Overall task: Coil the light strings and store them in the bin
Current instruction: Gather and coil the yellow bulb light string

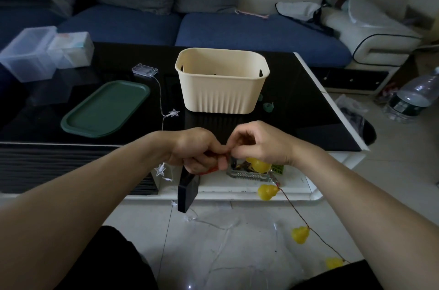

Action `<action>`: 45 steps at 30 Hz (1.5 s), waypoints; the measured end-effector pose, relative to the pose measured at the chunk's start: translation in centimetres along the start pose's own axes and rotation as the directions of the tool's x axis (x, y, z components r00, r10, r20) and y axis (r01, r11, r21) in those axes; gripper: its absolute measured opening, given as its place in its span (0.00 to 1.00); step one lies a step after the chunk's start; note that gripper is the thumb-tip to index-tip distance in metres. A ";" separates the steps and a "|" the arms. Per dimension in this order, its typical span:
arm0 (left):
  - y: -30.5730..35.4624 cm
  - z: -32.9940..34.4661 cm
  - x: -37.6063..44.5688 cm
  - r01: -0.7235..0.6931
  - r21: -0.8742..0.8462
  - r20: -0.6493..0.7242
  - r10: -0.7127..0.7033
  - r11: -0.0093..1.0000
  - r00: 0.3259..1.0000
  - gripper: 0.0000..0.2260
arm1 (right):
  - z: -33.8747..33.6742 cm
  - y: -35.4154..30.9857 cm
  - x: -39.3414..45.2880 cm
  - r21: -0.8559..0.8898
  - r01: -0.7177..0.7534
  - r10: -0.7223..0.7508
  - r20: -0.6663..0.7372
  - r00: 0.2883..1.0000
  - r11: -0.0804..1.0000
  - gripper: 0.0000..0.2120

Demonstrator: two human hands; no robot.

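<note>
Both hands are bunched together just this side of the cream bin (222, 80), at the near edge of the bench (308, 99). My left hand (197, 150) has its grip curled tight round a small bundle of reddish wire, with a black battery box (187, 191) hanging below it. My right hand (262, 144) is pinching the same wire right beside the left thumb. The yellow-bulb light string (300, 235) runs away from the bin, down and to my right across the floor. So I judge the slack comes in from the right, and the right hand is nearer to feed it. The star string (174, 112) lies left of the bin, untouched.
</note>
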State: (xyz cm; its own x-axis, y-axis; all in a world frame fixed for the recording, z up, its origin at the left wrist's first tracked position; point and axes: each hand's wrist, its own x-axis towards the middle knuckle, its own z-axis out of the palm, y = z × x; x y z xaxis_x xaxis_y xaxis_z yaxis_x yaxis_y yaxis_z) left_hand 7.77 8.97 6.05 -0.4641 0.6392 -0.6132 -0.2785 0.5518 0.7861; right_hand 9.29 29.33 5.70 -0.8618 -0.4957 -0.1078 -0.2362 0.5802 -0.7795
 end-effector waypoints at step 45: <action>-0.1 1.3 0.9 -0.232 -0.435 -0.185 0.166 0.870 0.969 0.17 | 2.6 -2.0 -0.2 -0.112 -0.047 0.034 -0.115 0.993 0.993 0.06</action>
State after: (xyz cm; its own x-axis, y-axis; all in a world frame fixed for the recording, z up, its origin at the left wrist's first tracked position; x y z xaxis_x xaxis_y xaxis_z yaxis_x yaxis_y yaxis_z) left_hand 8.44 10.21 5.29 -0.6513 0.6115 -0.4494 -0.5003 0.0993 0.8602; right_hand 11.14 26.58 5.66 -0.9153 -0.3979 -0.0621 -0.2445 0.6717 -0.6993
